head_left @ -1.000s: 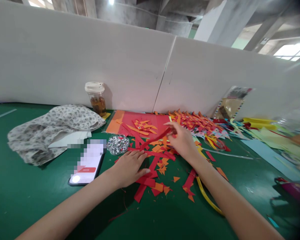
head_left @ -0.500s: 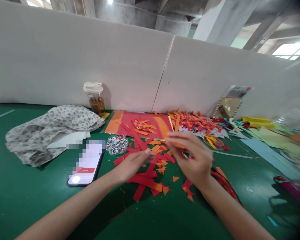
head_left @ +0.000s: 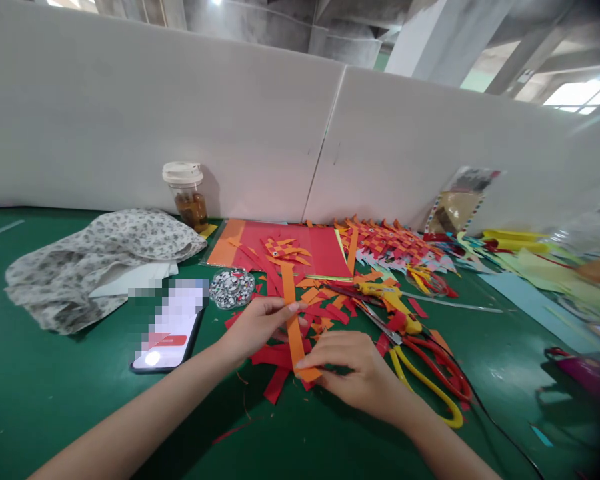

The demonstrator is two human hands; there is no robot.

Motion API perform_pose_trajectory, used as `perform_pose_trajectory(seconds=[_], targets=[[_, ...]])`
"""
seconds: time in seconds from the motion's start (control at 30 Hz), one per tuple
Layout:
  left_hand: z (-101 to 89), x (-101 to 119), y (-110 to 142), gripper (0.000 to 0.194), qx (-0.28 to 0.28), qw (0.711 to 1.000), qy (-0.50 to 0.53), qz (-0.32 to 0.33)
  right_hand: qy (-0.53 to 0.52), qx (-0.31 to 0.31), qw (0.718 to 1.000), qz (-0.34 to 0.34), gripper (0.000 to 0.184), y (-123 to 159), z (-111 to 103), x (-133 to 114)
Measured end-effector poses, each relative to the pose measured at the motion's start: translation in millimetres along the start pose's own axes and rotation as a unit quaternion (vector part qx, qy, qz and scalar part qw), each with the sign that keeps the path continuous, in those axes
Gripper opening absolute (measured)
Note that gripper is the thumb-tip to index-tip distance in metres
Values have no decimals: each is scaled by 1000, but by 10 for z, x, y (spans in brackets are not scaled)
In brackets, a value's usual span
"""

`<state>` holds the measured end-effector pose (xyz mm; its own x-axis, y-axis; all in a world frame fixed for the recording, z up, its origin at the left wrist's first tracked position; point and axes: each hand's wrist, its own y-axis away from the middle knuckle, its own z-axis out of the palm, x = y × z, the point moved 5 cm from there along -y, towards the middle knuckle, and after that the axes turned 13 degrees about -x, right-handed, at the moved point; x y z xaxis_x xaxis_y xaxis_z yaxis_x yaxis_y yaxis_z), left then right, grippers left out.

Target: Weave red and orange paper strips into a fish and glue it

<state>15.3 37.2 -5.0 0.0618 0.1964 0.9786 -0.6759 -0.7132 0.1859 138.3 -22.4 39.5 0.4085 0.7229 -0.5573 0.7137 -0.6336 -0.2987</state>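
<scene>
An orange paper strip (head_left: 290, 293) stands between my hands, its lower end bent over to the right. My left hand (head_left: 260, 325) pinches the strip near its middle. Lower down, my right hand (head_left: 353, 367) grips the bent end between thumb and fingers. Beneath both hands lie red paper strips (head_left: 279, 383) and small orange and red scraps. Just right of my right hand are scissors (head_left: 430, 373) with red and yellow handles, and a yellow glue gun (head_left: 393, 303). A woven paper fish (head_left: 286, 252) in red and orange rests on red paper sheets (head_left: 325, 247) behind.
To the left are a phone (head_left: 173, 327), a patterned cloth (head_left: 100, 267), a lidded cup (head_left: 187, 197) and a round dish of googly eyes (head_left: 231, 288). A pile of woven paper fish (head_left: 390, 240) lies at the back right. Coloured paper (head_left: 535, 313) covers the far right.
My right hand has come down and toward me from the back sheets with the orange strip. My left hand has closed on it. The glue gun and scissors are now uncovered.
</scene>
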Motion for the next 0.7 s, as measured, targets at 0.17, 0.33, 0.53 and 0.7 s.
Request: perform_pose_trajectory(seconds=[0.17, 0.33, 0.53, 0.7], targets=[[102, -67, -21, 22, -60, 998, -30, -4, -89, 107, 985, 100, 3, 27, -100, 158], [282, -162, 19, 13, -132, 990, -23, -44, -250, 176, 925, 225, 16, 95, -77, 421], [365, -212, 51, 22, -169, 984, -23, -51, -406, 207, 852, 256, 32, 147, 38, 559], [333, -164, 39, 13, -146, 988, -33, -36, -436, 228, 832, 256, 45, 196, 46, 628]])
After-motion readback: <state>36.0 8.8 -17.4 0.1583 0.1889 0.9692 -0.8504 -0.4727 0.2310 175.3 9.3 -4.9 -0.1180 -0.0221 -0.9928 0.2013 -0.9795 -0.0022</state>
